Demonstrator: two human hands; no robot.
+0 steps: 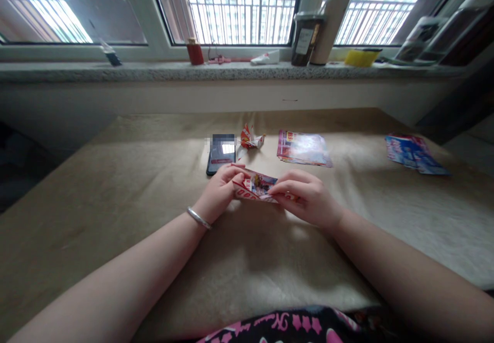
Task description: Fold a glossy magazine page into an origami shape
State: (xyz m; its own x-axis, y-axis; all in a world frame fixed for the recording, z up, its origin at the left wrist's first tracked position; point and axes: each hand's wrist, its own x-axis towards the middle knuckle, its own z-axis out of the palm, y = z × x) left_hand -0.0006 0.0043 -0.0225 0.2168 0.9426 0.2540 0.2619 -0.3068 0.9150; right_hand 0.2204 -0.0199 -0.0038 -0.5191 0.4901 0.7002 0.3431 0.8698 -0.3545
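On the speckled windowsill point(154, 74), a red container point(195, 53), a lidded jar point(306, 42) and a yellow object point(361, 58) are placed.

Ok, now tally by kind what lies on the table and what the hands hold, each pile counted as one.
Phone: 1
Folded paper figure: 1
Printed paper piles: 2
Held printed paper: 1
Total: 5

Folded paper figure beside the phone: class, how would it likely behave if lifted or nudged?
The folded paper figure is probably very light, as it looks like thin printed paper, like the printed sheet held nearby. Its thin, pointed parts would likely bend or crumple if pinched. Being small with raised points, it might slide or tip when nudged.
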